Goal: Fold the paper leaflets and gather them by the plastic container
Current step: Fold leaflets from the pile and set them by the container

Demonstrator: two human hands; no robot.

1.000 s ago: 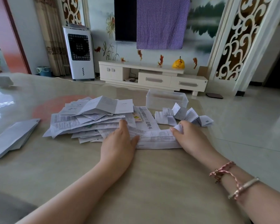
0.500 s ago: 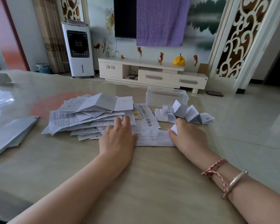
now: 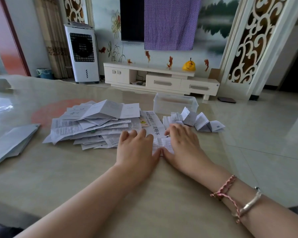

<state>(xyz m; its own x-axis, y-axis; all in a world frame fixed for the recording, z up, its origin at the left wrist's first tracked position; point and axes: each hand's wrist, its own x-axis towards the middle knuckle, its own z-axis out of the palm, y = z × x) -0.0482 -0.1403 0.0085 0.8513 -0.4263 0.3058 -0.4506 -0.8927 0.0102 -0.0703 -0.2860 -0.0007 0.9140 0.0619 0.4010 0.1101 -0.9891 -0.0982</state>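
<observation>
On the glossy table (image 3: 110,177) the biggest mass is the loose heap of unfolded leaflets (image 3: 93,124), thin printed sheets that look feather-light, limp and ready to slide over one another, so each is probably best taken at an edge or corner and pressed flat rather than squeezed. Beyond it stands the clear plastic container (image 3: 175,103), with a small cluster of folded leaflets (image 3: 199,121) just beside it on the right. Smallest is the leaflet being folded (image 3: 163,143), lying flat near the table's front, between and partly under both hands. The left hand (image 3: 136,150) and right hand (image 3: 182,145) rest palm-down on it with fingers extended, thumbs nearly touching, pressing rather than gripping anything.
</observation>
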